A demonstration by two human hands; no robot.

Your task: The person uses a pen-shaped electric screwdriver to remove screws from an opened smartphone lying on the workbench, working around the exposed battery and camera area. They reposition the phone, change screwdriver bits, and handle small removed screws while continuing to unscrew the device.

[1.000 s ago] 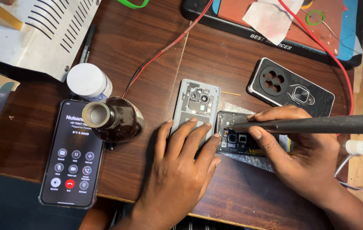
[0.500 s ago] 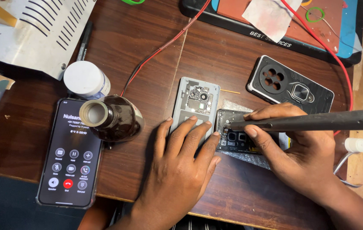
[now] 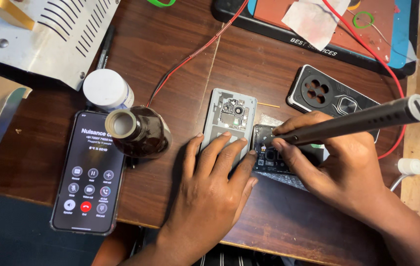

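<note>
Pinning a grey phone frame (image 3: 230,118) flat against the bench (image 3: 269,74), the left hand (image 3: 215,182) lies palm-down with fingers spread — pressing, not gripping; its fingertips cover the lower half of the frame and the little-finger side touches the small dark circuit board (image 3: 269,156) beside it. The right hand (image 3: 340,170) is closed on a dark pen-shaped tool (image 3: 348,123), pinched between thumb and fingers near the working end.

- Key relation: the tool's long axis runs from upper right, where the blunt rear end sits high, down to lower left, where the tip meets the board's upper left corner. The board lies directly under and just left of the right hand; the right hand is on it, the left only bordering it.
- The frame stands lengthwise away from the person, camera cut-outs at the far end, touching or nearly touching the board — cannot tell which.
- Surface: dark brown wood, worn.
- Room around: a black phone back cover (image 3: 330,96) behind the right hand; a brown glass bottle (image 3: 138,130) lying on its side, left of the frame; a white-capped jar (image 3: 106,88) beyond it; a smartphone (image 3: 89,172) with a lit call screen near the left edge; a red wire (image 3: 190,56) crossing the bench; a black-rimmed work mat (image 3: 318,39) at the far side.
</note>
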